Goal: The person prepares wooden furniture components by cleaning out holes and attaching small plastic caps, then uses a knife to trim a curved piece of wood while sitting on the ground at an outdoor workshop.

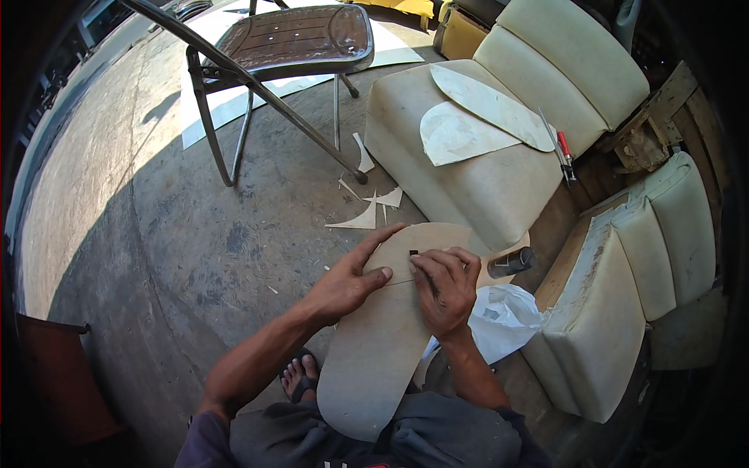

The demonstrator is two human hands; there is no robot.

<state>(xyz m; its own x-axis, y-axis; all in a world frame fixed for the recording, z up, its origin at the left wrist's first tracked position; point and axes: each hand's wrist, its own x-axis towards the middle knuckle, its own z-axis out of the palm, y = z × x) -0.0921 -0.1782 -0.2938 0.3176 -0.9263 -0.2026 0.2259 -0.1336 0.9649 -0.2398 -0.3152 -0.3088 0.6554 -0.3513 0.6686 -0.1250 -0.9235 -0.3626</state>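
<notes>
While the left hand (355, 277) grips the board's (370, 351) far left edge, thumb on top, the right hand (449, 292) pinches a small black piece (413, 253) on its face near the far end. Hands apart, both on the board, its near end on the lap (273, 433). Risk: lap is soft support; if the left grip slackens, the board could tilt and the piece skid. Fingertips hide part of it; can't tell what it is. Board: thin, tan, rounded ends, faint line across. To its right: dark tube (511, 262), crinkled white bag (507, 320). Pale pointed offcuts (363, 216) on rough floor (195, 288) by the seat's (452, 187) left edge. Seat: cream, padded, carrying two rounded pale panels (488, 105); red-handled tool (563, 145) at its right edge.
</notes>
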